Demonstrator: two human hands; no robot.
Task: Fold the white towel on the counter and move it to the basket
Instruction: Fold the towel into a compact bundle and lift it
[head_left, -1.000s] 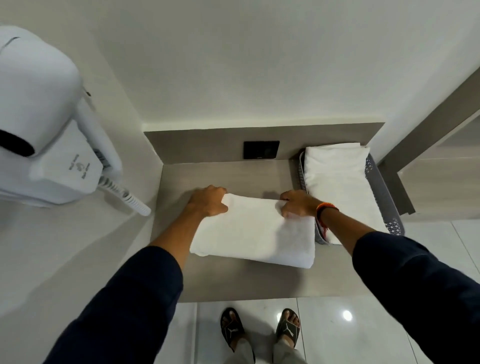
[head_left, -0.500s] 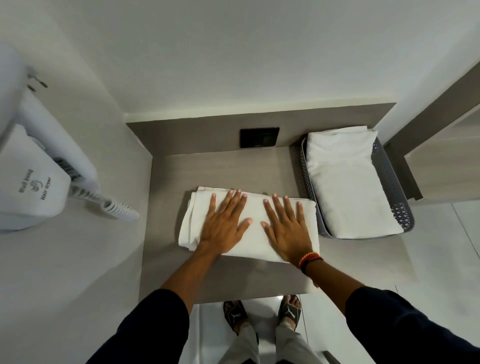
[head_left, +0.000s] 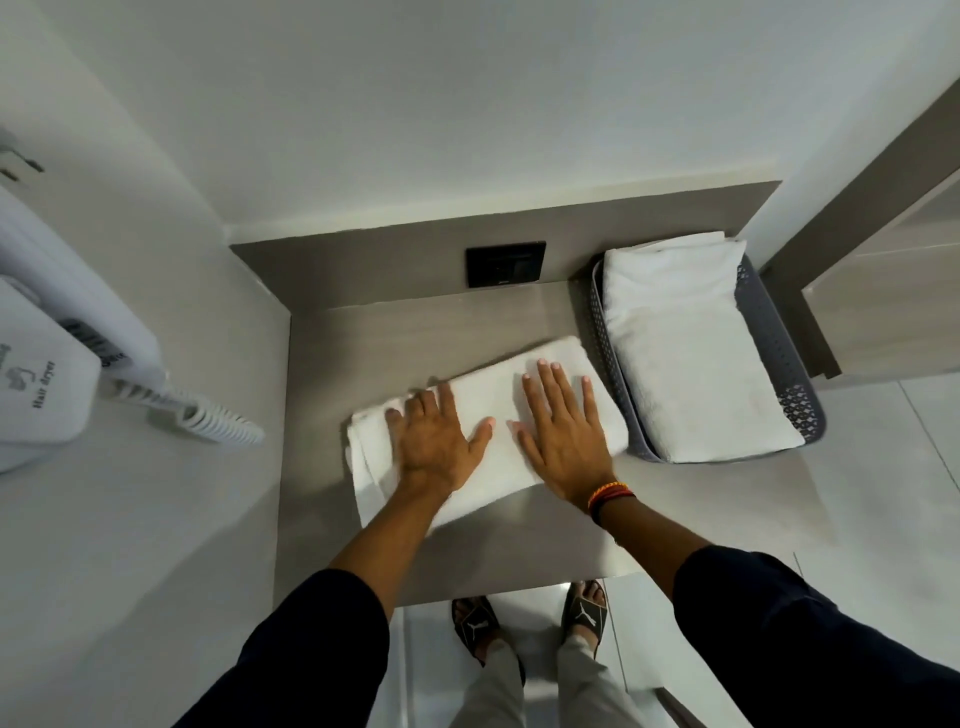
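A folded white towel lies on the grey counter, its long side running from lower left to upper right. My left hand rests flat on its left half, fingers spread. Flat on the right half lies my right hand, with a red and orange band at the wrist. Neither hand grips the cloth. Just right of the towel stands a grey perforated basket holding another folded white towel.
A white wall-mounted hair dryer with a coiled cord hangs on the left wall. A black socket plate sits on the back panel. My feet in black sandals stand below the counter's front edge.
One second ago both hands pinched the towel's far edge; since then they have laid flat on top. The towel has turned, its right end now farther back, close to the basket.
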